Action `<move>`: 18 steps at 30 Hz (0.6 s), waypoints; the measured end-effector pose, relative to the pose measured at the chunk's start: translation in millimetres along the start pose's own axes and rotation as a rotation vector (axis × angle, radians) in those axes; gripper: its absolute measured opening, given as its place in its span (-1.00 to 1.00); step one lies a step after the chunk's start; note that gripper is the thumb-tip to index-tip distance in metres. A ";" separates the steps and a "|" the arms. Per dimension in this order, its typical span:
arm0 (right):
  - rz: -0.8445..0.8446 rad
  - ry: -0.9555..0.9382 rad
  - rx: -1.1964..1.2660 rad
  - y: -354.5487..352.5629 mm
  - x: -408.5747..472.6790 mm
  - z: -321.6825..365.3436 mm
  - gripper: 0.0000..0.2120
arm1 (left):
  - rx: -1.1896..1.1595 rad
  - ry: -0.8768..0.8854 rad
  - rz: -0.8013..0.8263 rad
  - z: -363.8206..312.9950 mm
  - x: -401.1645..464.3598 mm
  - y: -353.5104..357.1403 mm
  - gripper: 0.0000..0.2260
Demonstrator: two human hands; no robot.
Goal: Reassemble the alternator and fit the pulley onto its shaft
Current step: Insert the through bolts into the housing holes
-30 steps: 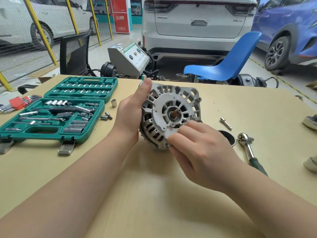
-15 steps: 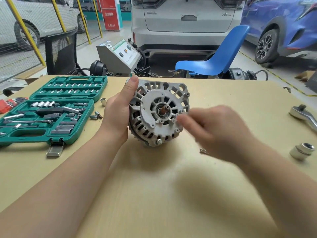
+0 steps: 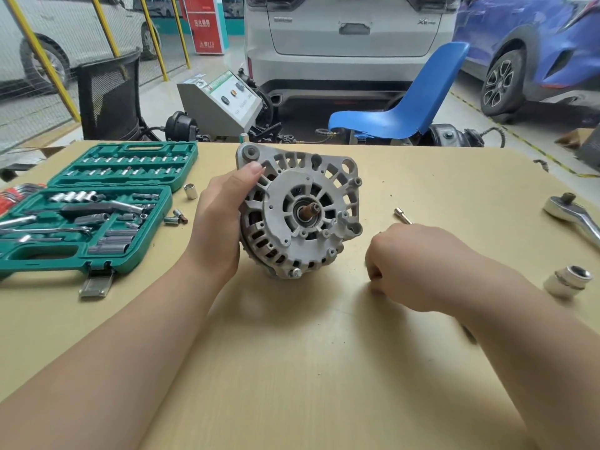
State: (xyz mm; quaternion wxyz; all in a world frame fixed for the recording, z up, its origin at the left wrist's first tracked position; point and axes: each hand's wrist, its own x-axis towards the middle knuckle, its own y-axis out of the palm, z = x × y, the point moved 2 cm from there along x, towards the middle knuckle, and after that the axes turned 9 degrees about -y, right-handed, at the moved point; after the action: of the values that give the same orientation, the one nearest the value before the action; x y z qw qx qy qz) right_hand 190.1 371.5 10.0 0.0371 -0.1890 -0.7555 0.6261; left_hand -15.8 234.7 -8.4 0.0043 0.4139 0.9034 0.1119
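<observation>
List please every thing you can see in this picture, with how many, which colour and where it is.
alternator: one, grey, standing on edge mid-table, shaft bare
socket set case: one, green, open, table left
loose socket: one, silver, right of the case
ratchet: one, chrome, table far right
large socket: one, silver, near right edge
table: one, tan
chair: one, blue, behind the table
cars: white and blue, background
left hand: grips the alternator's left rim
right hand: fingers curled down on the table; contents hidden
</observation>
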 end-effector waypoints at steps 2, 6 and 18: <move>-0.067 0.000 0.058 -6.8 -1.4 -4.6 -0.90 | -0.022 -0.025 -0.015 3.4 -2.1 -1.9 -0.54; -0.619 0.013 0.483 -30.1 -13.0 -32.7 -0.93 | -0.060 -0.059 -0.059 5.7 -7.2 -3.3 -0.44; -1.309 -0.357 1.297 -24.3 -13.6 48.7 -0.90 | -0.104 -0.091 -0.084 7.0 -5.8 2.9 -0.28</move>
State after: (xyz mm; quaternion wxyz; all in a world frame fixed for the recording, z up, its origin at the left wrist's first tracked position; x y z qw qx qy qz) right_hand 182.6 318.1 25.4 0.3637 0.4301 -0.2094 0.7993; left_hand -9.2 233.6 -15.2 0.0715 0.3797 0.9118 0.1393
